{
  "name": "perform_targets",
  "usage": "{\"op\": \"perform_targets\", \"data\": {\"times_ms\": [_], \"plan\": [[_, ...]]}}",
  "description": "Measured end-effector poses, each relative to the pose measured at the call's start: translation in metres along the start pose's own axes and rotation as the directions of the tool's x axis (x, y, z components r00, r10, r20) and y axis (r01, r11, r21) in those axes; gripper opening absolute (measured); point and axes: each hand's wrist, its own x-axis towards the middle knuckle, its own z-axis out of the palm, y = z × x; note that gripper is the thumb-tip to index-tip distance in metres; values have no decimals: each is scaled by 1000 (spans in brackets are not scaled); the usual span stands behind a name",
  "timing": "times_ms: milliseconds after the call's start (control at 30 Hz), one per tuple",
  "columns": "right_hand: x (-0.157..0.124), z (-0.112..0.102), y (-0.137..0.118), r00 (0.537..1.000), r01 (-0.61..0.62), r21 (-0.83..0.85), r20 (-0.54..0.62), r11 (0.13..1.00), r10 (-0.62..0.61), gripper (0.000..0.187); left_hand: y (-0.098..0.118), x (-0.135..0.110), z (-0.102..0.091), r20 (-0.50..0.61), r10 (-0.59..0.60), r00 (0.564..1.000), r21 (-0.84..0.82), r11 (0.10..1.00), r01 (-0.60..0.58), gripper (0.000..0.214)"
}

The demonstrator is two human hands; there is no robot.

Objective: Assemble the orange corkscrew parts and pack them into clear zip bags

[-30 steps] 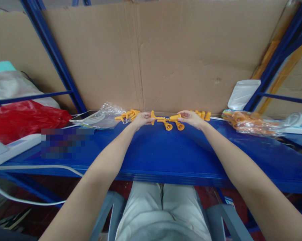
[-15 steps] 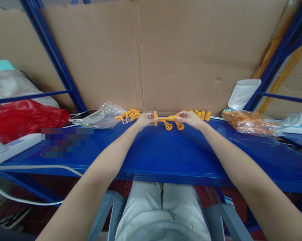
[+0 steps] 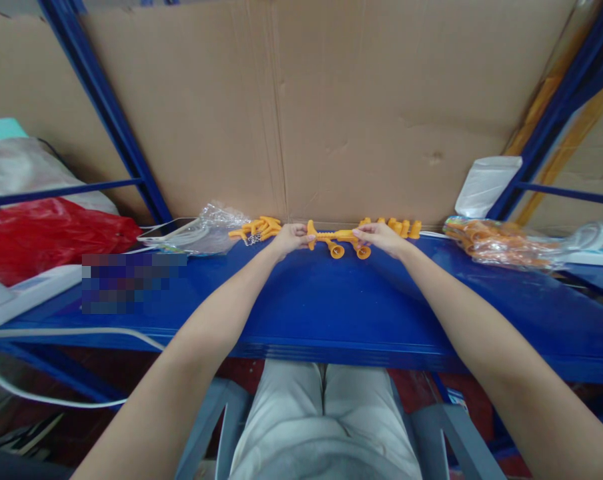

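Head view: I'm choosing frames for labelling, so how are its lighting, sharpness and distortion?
Head view: light is soft and even, with no hard shadows on the blue shelf; wide-lens stretch splays the forearms toward the corners; the orange plastic piece pinched between left hand and right hand is small and soft in detail; a pixelated patch masks part of the shelf.

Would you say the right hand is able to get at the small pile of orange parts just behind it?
Probably yes: the pile lies right beside the right hand with nothing between, though that hand is busy gripping the orange assembly.
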Motion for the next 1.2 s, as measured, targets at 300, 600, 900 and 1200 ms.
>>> {"op": "perform_targets", "data": {"times_ms": [300,600,900,1200], "plan": [[-1,-3,-3,998,56,-70,25,996,-54,54,2,-3,2,5,-6,1000,3,1000,6,22],[0,0,-6,1000,10,-55,11,998,-10,51,2,-2,0,-6,-12,1000,-12,1000,12,20],[-3,-2,-6,997,-6,-3,82,1000,7,41,0,0,-4,-3,-18,1000,-69,997,18,24],[0,-4,1,995,-7,5,104,1000,6,37,1,-1,-1,3,-4,1000,-58,998,5,24]]}}
